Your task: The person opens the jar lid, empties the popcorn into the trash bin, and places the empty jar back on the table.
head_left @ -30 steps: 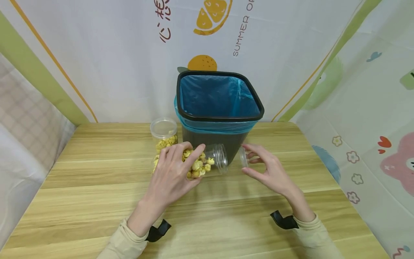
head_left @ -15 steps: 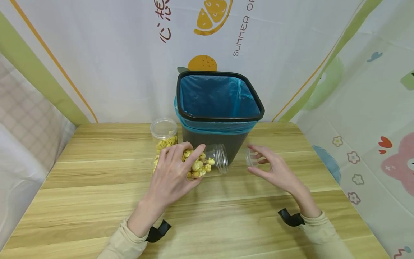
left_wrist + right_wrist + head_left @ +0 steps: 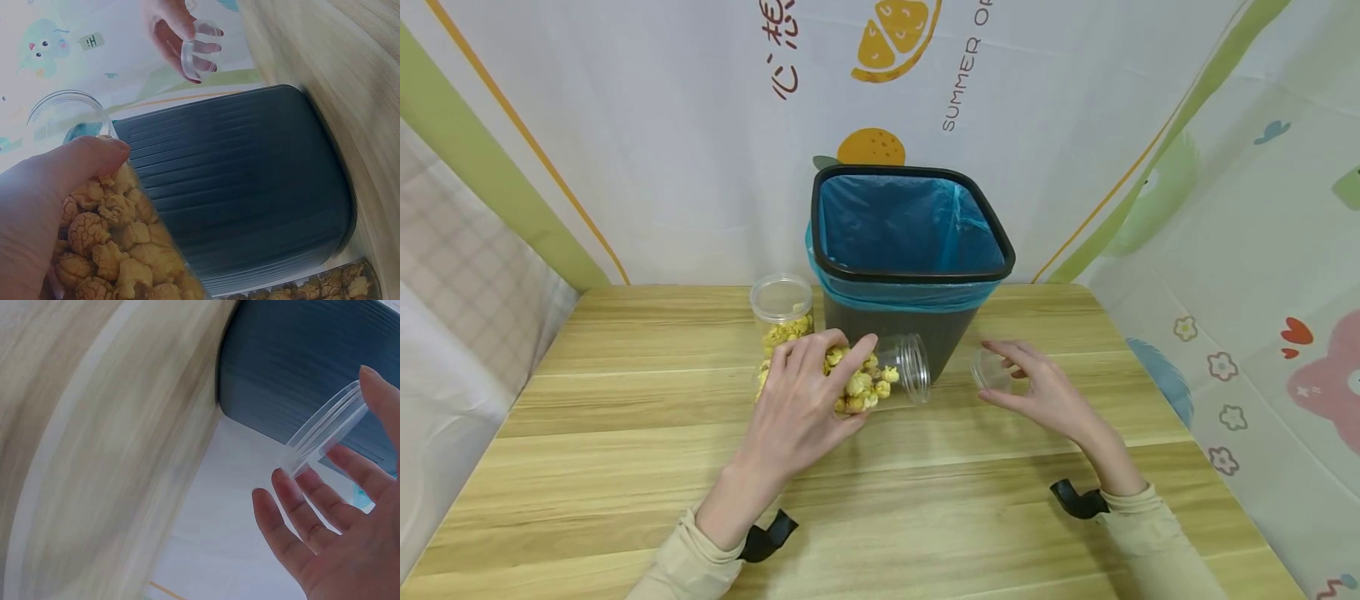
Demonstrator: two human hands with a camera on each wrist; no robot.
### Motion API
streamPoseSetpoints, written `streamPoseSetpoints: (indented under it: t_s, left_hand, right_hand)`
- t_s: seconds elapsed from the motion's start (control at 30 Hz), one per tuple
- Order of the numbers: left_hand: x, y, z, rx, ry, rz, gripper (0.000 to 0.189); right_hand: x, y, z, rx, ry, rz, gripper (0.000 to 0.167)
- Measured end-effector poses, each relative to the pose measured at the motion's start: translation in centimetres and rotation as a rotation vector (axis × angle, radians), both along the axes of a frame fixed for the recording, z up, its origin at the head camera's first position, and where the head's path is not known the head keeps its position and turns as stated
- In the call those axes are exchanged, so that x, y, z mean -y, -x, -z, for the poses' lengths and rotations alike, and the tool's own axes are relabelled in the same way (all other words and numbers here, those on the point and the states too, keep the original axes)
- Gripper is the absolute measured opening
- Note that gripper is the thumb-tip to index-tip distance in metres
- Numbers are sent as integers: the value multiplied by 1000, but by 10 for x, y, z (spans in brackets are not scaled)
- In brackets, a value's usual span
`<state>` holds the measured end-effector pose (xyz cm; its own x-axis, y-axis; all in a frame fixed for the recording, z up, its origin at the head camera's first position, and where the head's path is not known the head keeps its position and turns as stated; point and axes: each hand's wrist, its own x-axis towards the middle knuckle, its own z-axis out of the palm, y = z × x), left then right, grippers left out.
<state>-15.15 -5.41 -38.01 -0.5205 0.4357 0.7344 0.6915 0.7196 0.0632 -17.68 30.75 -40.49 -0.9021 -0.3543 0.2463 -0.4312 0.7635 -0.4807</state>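
Left grip (image 3: 797,404) clasps the popcorn jar (image 3: 880,382) (sideways, jutting right).

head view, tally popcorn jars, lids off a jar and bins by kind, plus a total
Popcorn jars: 2, one lying in the left hand, one upright
Lid off a jar: 1, in the right hand
Bin: 1
Total: 4
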Motion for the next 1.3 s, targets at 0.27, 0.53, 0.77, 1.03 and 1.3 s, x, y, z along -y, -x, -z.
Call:
streamPoseSetpoints:
  t_s: [0.27,0.53,0.77,1.03,1.3]
  left_hand:
    - [0,0,-1,4,7,-8,100]
    - [0,-1,-1,10,14,-12,100]
    - [1,0,0,3,11,-10,101]
    - [0,-1,-1,5,17,-14,101]
    - [1,-1,-1,3,14,-13,100]
  right_hand:
    - [-3,3,5,56,-60,42,71]
    - [-8,6,10,55,-118,62,71]
    - [-11,11,14,73,-160,57,71]
    - [-15,15,18,114,-194,54,71]
    - [-16,17,24,130,-284,39,72]
